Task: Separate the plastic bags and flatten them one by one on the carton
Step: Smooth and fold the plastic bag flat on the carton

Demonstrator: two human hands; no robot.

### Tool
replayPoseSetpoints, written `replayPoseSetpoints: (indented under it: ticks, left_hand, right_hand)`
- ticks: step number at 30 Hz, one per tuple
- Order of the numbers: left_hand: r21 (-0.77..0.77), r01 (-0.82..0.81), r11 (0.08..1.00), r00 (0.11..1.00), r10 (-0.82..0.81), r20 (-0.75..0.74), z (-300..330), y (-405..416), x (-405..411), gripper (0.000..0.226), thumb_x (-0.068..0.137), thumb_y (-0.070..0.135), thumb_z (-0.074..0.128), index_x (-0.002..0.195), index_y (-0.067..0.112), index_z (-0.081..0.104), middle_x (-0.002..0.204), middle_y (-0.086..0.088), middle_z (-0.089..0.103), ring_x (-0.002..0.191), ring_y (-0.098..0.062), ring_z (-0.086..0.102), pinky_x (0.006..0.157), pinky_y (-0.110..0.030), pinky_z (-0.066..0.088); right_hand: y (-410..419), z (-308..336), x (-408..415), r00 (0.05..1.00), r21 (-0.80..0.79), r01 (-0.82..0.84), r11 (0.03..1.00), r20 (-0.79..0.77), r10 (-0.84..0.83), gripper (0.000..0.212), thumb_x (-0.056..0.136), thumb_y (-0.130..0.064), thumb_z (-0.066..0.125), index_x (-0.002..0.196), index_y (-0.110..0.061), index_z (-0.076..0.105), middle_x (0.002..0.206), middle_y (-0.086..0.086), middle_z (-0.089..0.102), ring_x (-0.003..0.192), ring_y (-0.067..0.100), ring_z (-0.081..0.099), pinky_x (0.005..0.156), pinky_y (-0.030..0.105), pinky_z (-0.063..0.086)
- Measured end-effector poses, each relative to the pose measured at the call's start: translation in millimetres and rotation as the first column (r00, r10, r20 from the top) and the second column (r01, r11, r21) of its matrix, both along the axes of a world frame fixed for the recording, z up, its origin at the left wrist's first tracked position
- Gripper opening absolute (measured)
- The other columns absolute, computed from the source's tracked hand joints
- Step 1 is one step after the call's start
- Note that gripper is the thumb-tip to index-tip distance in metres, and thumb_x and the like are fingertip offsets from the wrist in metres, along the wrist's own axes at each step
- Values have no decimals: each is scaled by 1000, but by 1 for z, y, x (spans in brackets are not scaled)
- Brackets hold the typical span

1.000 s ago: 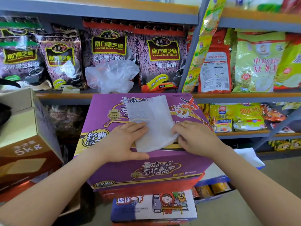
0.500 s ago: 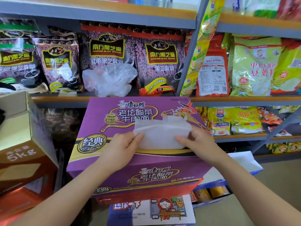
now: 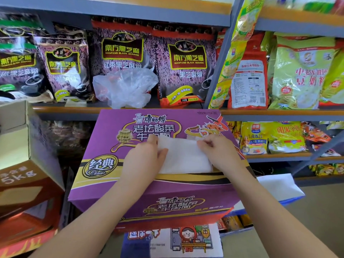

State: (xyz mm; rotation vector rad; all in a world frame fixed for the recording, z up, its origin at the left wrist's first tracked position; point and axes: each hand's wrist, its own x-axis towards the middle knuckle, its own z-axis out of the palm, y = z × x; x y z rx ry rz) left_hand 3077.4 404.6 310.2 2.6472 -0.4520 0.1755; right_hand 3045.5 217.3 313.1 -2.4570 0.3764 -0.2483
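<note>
A flat white plastic bag (image 3: 183, 157) lies across the top of the purple carton (image 3: 104, 144). My left hand (image 3: 143, 159) holds the bag's left edge, thumb lying on top of it. My right hand (image 3: 217, 151) pinches the bag's upper right corner with curled fingers. A crumpled clear plastic bag (image 3: 126, 86) sits on the shelf just behind the carton.
Shelves (image 3: 279, 112) hold dark sesame-paste packs (image 3: 188, 58) behind and green and yellow food packs (image 3: 299, 71) to the right. An open brown carton (image 3: 24, 164) stands at the left. More boxes (image 3: 173, 241) sit under the purple carton.
The white bag, first lying upright on the carton, was turned sideways. Both hands moved from its lower edge up to its left and right ends.
</note>
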Motion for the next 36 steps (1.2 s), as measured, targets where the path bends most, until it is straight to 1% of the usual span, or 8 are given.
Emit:
replayPoseSetpoints:
  ticks: [5,13,17,21,26,30,33,36]
  left_hand:
    - [45,-33,998,995,28,96,-3,-1,0,57,90,38,51,137,16,27,119,-9,56,97,-34,60,62,-35,41]
    - [36,105,994,987,-109,118,-14,8,8,40,77,24,71,110,4,57,104,-20,53,70,-41,60,49,-36,46]
    - [236,173,956,963,-214,163,-14,9,12,46,80,43,45,95,3,63,115,-21,57,96,-39,59,73,-46,52]
    - [403,330,853,908,-404,110,-23,16,20,67,90,53,25,113,2,61,124,-15,59,117,-33,54,96,-52,37]
    - [317,416,853,900,-436,-8,-20,19,21,100,78,71,-13,140,8,34,148,-10,33,137,-26,30,109,-35,10]
    - [323,413,851,902,-431,-19,-19,20,19,101,75,72,-15,143,12,30,150,-10,29,138,-26,27,109,-33,9]
    - [313,389,866,913,-409,-3,-19,17,18,86,83,67,7,138,10,38,146,-12,36,134,-28,35,109,-38,24]
    - [308,365,879,928,-372,-38,-20,17,14,93,71,66,-2,146,14,15,154,-5,13,142,-18,9,114,-28,5]
  right_hand:
    - [-3,0,7,993,-40,-5,999,115,10,31,90,-21,53,75,5,57,78,18,57,84,22,46,65,34,34]
    - [9,5,11,993,67,-68,995,96,61,17,92,-27,53,102,-14,57,88,-6,55,84,11,51,63,22,34]
    - [5,6,18,988,-10,-153,988,1,153,12,90,-20,56,83,-12,62,78,-8,58,75,8,53,61,24,38]
    - [5,2,31,992,-122,-105,987,-75,96,19,91,-22,52,87,-6,63,85,7,65,80,22,58,67,33,44]
    - [8,-3,37,998,-195,-34,980,-67,21,16,94,-20,47,96,-13,61,94,5,65,86,21,58,63,29,41]
    - [17,3,26,999,-510,49,859,36,-36,24,92,-16,52,115,-9,57,116,10,57,108,28,52,81,37,47]
    - [45,-1,15,950,-671,30,741,249,187,25,77,-13,63,100,-6,67,105,11,66,103,30,62,84,37,52]
    - [62,-12,12,951,-525,-296,798,-79,300,62,90,-40,20,138,-5,40,147,12,39,138,23,33,114,34,22]
